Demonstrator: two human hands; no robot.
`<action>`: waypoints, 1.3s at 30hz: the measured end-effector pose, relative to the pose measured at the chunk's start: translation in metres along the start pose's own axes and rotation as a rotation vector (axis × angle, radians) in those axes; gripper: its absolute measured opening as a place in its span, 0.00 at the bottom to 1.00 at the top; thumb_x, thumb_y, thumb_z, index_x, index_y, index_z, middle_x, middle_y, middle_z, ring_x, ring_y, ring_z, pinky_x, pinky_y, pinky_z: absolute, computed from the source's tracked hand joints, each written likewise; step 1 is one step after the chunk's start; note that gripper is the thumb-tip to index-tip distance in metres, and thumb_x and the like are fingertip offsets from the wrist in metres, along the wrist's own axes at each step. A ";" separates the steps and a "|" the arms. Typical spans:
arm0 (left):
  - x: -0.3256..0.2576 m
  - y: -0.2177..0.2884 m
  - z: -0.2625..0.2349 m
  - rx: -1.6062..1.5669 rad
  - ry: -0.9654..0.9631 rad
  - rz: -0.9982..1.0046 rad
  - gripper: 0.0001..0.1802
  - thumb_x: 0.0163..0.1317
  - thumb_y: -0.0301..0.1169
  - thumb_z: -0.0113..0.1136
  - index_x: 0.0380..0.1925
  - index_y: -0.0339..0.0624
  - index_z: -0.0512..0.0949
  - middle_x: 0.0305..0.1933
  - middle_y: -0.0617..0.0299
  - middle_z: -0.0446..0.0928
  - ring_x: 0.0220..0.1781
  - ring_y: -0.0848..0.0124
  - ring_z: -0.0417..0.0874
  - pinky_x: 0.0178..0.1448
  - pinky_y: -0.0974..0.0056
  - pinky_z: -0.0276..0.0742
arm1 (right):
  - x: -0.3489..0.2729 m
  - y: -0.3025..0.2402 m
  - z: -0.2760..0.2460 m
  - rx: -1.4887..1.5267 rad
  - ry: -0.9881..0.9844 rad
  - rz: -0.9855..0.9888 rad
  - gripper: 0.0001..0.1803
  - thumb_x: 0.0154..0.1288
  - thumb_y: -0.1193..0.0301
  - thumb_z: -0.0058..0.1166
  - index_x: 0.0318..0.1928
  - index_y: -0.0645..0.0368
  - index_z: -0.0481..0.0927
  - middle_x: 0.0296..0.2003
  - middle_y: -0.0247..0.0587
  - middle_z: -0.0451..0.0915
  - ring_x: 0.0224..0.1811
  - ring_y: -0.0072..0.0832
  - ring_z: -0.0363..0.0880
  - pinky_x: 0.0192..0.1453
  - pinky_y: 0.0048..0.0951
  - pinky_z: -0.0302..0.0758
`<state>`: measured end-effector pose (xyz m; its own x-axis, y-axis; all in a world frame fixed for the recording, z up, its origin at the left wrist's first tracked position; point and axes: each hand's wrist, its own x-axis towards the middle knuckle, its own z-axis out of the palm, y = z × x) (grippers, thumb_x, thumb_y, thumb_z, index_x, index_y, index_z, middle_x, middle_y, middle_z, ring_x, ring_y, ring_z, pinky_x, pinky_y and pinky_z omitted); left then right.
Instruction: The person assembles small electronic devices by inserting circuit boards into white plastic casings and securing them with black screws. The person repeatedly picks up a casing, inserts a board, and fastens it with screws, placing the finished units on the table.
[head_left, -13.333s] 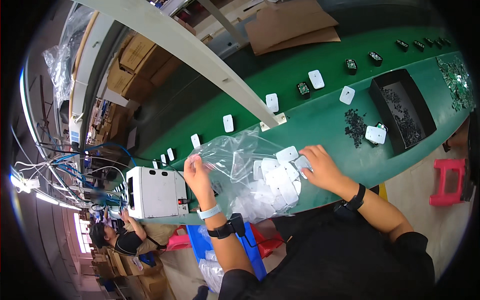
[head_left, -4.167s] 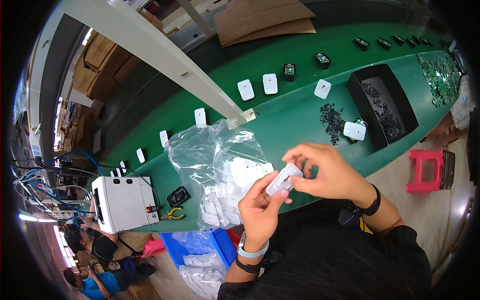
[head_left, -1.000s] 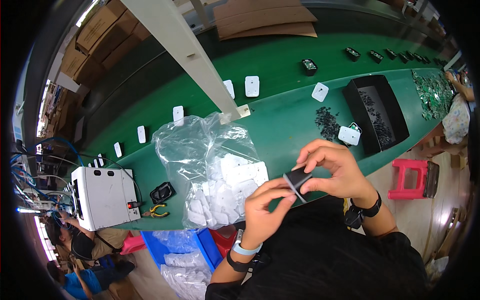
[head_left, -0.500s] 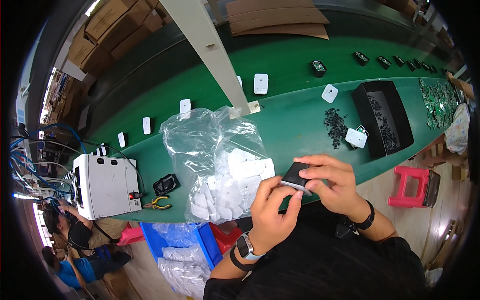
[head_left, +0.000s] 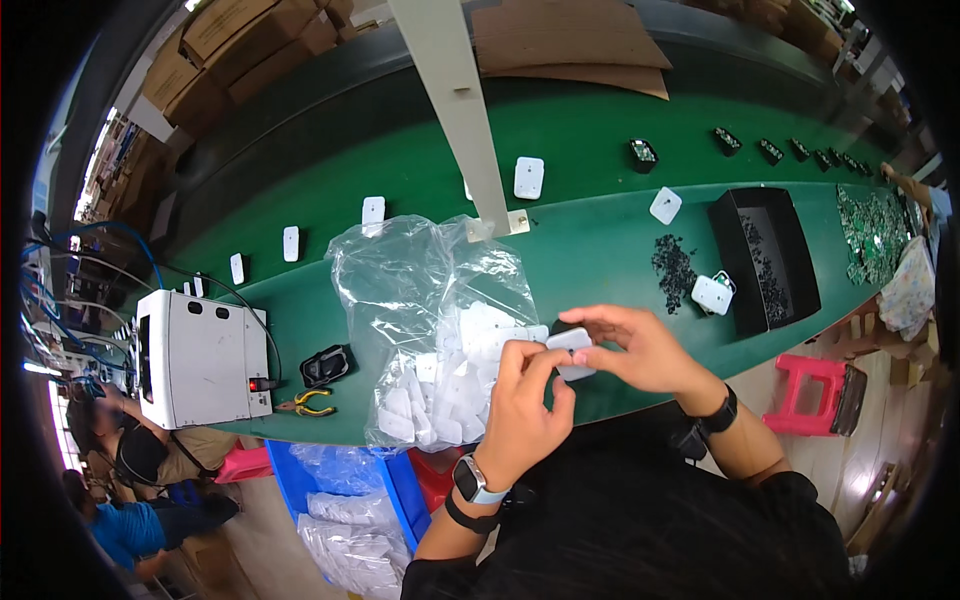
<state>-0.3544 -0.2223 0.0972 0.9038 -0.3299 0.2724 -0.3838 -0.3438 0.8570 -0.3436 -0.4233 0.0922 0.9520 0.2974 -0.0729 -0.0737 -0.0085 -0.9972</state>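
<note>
A small black plastic case with a white cover (head_left: 571,342) is held up over the near edge of the bench, white side showing. My right hand (head_left: 645,350) closes round its far and right sides, thumb on the white face. My left hand (head_left: 528,405) has its fingertips closed at the case's near left edge. A small dark spot shows on the white face by the fingertips; I cannot tell what it is. Left of my hands, white covers (head_left: 440,400) lie in and under a clear plastic bag (head_left: 390,280).
A pile of small black parts (head_left: 674,272) and a white-covered unit (head_left: 713,293) lie beside a black box (head_left: 722,265). Circuit boards (head_left: 870,230) are heaped far right. Cases line the green belt (head_left: 590,130) behind a metal post (head_left: 455,100). Pliers (head_left: 310,402) lie by a white machine (head_left: 205,355).
The case has turned in my hands, from its black side showing to its white cover showing. My right fingers have spread over it. The head view has shifted slightly.
</note>
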 end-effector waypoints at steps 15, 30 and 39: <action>-0.006 -0.055 -0.030 0.586 -0.071 -0.125 0.20 0.58 0.22 0.63 0.52 0.29 0.77 0.54 0.42 0.77 0.55 0.45 0.79 0.58 0.49 0.77 | 0.205 0.065 -0.149 -0.961 0.554 0.141 0.30 0.65 0.63 0.65 0.64 0.65 0.76 0.55 0.59 0.83 0.59 0.49 0.82 0.64 0.41 0.76; 0.024 -0.061 -0.019 0.492 -0.116 -0.167 0.20 0.49 0.16 0.67 0.44 0.36 0.77 0.42 0.48 0.77 0.49 0.48 0.78 0.54 0.51 0.74 | -0.001 0.015 -0.155 -1.160 0.224 -0.060 0.05 0.55 0.75 0.60 0.32 0.62 0.86 0.32 0.45 0.83 0.42 0.44 0.81 0.47 0.42 0.79; 0.012 -0.046 -0.012 0.199 0.028 -0.022 0.11 0.53 0.14 0.60 0.36 0.37 0.80 0.43 0.50 0.78 0.47 0.54 0.83 0.52 0.57 0.78 | 0.007 0.046 -0.135 -1.380 0.265 -0.049 0.05 0.54 0.74 0.60 0.29 0.63 0.84 0.31 0.46 0.83 0.41 0.43 0.82 0.46 0.42 0.82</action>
<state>-0.3241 -0.1998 0.0663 0.9161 -0.2970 0.2693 -0.3915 -0.5182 0.7604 -0.3001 -0.5505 0.0437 0.9835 0.1395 0.1155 0.1604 -0.9669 -0.1982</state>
